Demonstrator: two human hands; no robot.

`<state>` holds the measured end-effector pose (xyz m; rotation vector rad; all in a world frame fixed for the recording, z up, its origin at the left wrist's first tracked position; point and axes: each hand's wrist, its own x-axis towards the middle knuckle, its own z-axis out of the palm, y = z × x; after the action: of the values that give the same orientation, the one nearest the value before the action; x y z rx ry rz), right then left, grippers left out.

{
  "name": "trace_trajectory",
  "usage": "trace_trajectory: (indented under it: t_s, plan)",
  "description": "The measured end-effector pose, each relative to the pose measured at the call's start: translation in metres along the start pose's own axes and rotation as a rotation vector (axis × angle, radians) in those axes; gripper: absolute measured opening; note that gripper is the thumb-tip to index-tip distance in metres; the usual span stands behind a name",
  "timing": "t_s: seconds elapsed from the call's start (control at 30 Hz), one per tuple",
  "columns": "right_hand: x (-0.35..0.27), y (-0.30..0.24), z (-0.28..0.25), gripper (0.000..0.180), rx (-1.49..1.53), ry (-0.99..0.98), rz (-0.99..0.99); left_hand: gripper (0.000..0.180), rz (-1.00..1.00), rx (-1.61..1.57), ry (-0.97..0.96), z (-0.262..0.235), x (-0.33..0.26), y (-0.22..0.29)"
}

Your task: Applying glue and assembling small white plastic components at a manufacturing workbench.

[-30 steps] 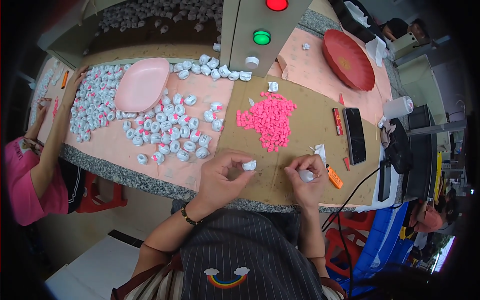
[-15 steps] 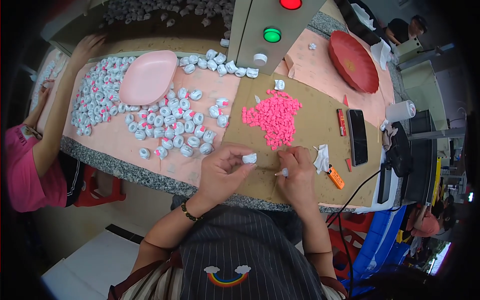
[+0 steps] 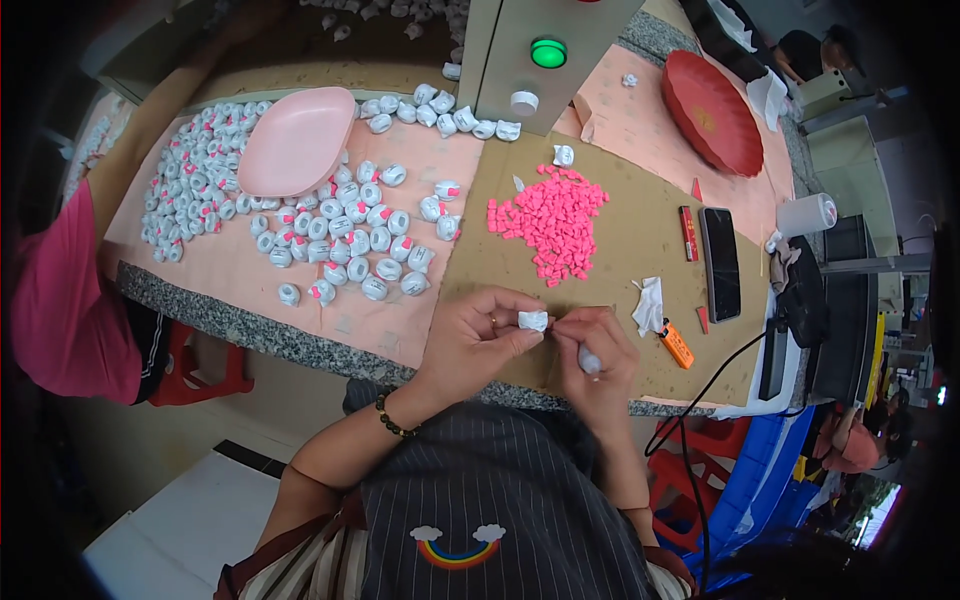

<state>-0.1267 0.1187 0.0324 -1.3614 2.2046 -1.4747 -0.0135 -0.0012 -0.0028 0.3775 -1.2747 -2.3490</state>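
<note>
Brown cardboard mat (image 3: 640, 250) under small white crumpled cap (image 3: 533, 321).

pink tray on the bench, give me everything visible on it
The pink tray is a shallow oval dish in plain pale pink, smooth and probably plastic, with a low raised rim. It holds nothing. It lies at the far left of the pink-covered bench top, tilted, with its near edge resting on the small white-and-pink capped pieces that crowd round it. No hand touches it.

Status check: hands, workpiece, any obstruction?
Left hand pinching small white plastic cap. Right hand at cap, gripping another white piece. Nothing blocking.
</note>
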Motion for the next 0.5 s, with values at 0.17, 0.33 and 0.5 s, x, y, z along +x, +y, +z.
trace_trajectory:
  t_s: [0.17,0.33,0.5]
  plan:
    - [-0.002,0.002,0.009,0.016,-0.109,0.053,-0.091,0.024,-0.085,-0.189,0.008,-0.004,-0.003,-0.004]
    - [-0.016,0.005,0.024,0.013,0.139,0.236,0.093,0.023,-0.115,-0.411,-0.005,0.002,-0.003,-0.001]
    - [-0.016,0.0,0.025,0.014,0.145,0.329,0.081,0.024,-0.084,-0.358,-0.023,0.003,-0.006,-0.008]
